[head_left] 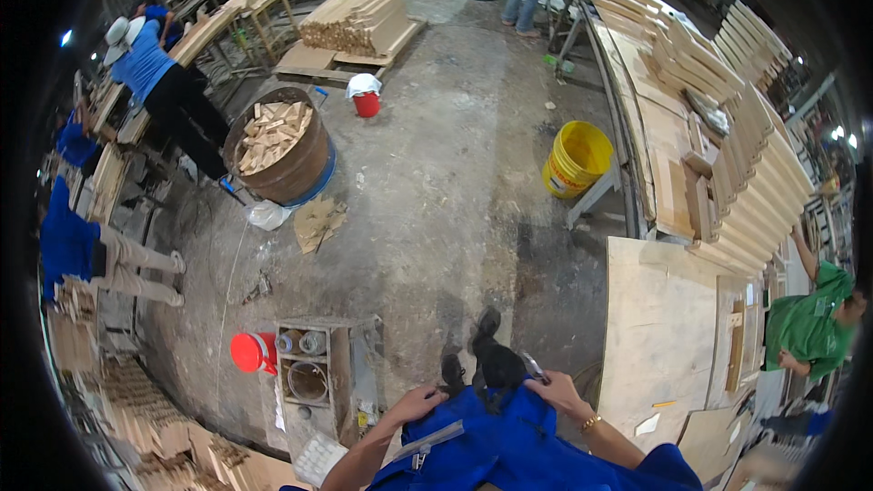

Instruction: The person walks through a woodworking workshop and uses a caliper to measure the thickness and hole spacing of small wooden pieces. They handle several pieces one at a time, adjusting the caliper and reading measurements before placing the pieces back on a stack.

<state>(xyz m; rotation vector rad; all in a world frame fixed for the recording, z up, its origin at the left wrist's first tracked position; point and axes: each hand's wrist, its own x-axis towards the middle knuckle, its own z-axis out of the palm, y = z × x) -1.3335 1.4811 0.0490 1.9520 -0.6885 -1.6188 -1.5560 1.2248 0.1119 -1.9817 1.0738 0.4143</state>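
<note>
My left hand (422, 403) is closed at the left edge of the blue garment (486, 445) that I wear, its fingers pinching the cloth. On the other side, my right hand (556, 393) has a gold-coloured band at its wrist. A slim shiny object (535, 366) sticks up from its fingers; too little shows to tell its kind. Below the hands are dark shoes (487, 323) on the concrete floor.
A wooden box (314, 373) with jars and a red-lidded container (253, 353) stand at left. Farther off are a rusty drum (289, 159) of wood offcuts, a yellow bucket (578, 160) and stacked wood (359, 23). A bench (668, 182) runs along the right. Several people work around.
</note>
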